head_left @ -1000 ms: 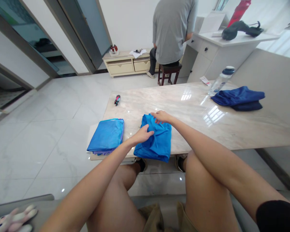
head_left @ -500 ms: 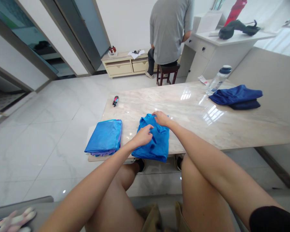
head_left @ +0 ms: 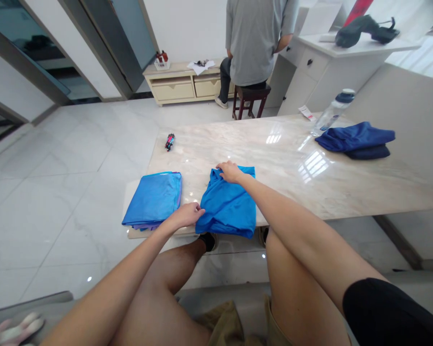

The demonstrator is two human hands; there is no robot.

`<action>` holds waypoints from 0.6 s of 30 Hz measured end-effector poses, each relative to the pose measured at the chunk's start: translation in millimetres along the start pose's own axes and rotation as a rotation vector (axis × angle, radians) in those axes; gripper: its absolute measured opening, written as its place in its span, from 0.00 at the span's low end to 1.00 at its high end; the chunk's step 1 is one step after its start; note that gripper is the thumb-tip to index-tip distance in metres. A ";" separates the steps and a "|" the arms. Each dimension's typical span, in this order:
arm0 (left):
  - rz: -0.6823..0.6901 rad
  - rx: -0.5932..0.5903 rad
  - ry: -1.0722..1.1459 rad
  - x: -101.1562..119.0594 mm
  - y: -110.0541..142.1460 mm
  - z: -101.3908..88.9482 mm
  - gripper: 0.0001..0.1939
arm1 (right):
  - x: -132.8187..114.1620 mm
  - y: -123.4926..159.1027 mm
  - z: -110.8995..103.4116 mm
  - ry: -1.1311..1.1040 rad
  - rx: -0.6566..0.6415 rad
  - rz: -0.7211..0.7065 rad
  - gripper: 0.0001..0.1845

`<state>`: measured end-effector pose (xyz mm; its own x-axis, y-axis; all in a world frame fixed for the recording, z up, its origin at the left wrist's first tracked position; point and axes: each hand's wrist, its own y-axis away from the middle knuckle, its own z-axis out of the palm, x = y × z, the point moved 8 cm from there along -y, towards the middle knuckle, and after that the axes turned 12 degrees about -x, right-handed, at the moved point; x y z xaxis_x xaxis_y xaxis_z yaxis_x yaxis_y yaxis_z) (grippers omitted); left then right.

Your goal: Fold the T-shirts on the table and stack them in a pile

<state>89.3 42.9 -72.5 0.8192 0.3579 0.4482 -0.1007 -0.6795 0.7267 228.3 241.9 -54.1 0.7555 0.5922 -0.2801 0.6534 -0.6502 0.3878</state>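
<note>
Your right hand (head_left: 231,172) lies on the far edge of the rumpled blue garment (head_left: 226,204), its fingers (head_left: 221,166) curved over the cloth; you can't tell whether they pinch it or only press. Your left hand (head_left: 185,215) sits at the garment's near left edge, fingers extended and unclenched, their tips (head_left: 203,210) touching it. The garment lies flat on the marble table (head_left: 274,158), just beside a folded blue cloth (head_left: 152,199). Farther off on the table are a navy folded cloth (head_left: 357,141), a plastic water bottle (head_left: 334,113), and a small bundle of pens (head_left: 169,142).
</note>
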 end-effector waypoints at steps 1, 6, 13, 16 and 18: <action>0.007 0.056 -0.067 4.3 -1.3 -5.4 0.14 | -0.6 -1.0 1.6 0.005 -0.008 0.011 0.28; -0.036 0.156 -0.101 4.3 -13.2 -21.0 0.21 | -3.0 -4.2 1.2 0.018 -0.006 0.026 0.23; 0.035 0.345 -0.075 2.9 -20.6 -47.6 0.21 | -0.5 9.0 -35.6 -0.187 0.050 -0.137 0.20; 0.047 0.423 -0.124 5.7 -19.3 -54.9 0.20 | 8.2 29.4 -45.3 -0.332 -0.035 -0.204 0.20; 0.044 0.428 -0.150 7.1 -21.1 -55.4 0.20 | 14.0 45.5 -44.5 -0.413 -0.116 -0.226 0.19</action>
<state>66.0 95.3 -55.8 0.8950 0.2479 0.3708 0.0794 -0.9066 0.4144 266.6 241.8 -1.2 0.5668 0.4586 -0.6844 0.8112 -0.4557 0.3665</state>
